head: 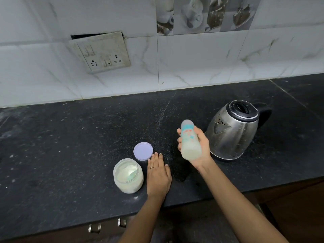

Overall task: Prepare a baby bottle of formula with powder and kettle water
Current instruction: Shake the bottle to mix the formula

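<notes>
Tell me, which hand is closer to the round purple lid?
Left. The left hand lies flat on the black counter, fingers right beside the round purple lid. The right hand holds the baby bottle near the steel kettle.

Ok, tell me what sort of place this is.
Most likely a home kitchen: a dark stone countertop against a tiled wall with a switch and socket plate, and a steel electric kettle standing on the counter.
</notes>
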### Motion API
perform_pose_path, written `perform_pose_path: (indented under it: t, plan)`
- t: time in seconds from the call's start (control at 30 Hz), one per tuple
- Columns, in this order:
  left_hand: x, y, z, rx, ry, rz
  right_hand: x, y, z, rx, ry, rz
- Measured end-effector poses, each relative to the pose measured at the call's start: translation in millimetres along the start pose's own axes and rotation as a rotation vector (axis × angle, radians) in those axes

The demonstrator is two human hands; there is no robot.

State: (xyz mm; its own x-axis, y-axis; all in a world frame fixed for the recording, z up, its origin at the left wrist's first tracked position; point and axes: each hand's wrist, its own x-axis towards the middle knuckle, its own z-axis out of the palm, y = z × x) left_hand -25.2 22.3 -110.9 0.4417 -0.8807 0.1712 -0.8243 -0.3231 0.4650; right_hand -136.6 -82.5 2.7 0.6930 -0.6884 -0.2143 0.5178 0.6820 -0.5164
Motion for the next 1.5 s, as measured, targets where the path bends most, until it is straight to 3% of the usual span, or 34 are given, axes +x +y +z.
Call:
perform_pose_path:
  t: [0.2, 0.3, 0.43, 0.6, 0.83, 1.03, 1.1, 1.2, 1.33, 1.4, 1.5]
  plan:
    - [0.4, -0.8, 0.7, 0.007, -0.008, 0.006, -7.0, -2.0, 2.2, -0.080, -0.047, 0.040]
    - [0.0, -0.6, 0.8, 0.006, -0.002, 0.004, -3.4, 0.1, 2.8, 0.105, 0.162, -0.039]
    - [-0.5, -0.9, 0.4, 0.009, 0.004, 0.016, -9.6, 4.7, 11.9, -0.022, -0.030, 0.114]
    - [-0.3, -0.4, -0.4, 0.005, 0.019, 0.016, -8.7, 3.7, 26.7, 0.114, 0.104, 0.072]
    - [0.2, -0.3, 0.2, 0.007, 0.015, 0.010, -10.7, -1.2, 28.8, 0.065, -0.109, 0.087]
    - [0.2, -1.8, 2.3, 0.015, 0.005, 0.010, -4.1, -9.3, 25.6, 0.544, -0.116, 0.097]
    - [-0.5, -1.9, 2.2, 0.017, 0.006, 0.017, -6.0, -9.7, 17.5, 0.381, -0.216, 0.164]
    - [-0.5, -1.6, 1.9, 0.014, 0.004, 0.015, -10.9, -8.6, 16.1, 0.048, -0.276, 0.091]
    - [-0.8, -1.4, 1.5, 0.016, 0.004, 0.014, -3.9, -3.6, 3.9, 0.254, -0.175, 0.091]
    - [-0.6, -1.3, 1.1, 0.009, 0.003, 0.017, -6.4, -0.1, 3.1, 0.143, -0.203, 0.083]
    - [0.0, -1.1, 0.5, 0.012, 0.002, 0.017, -4.5, 1.0, 13.3, 0.122, -0.102, 0.021]
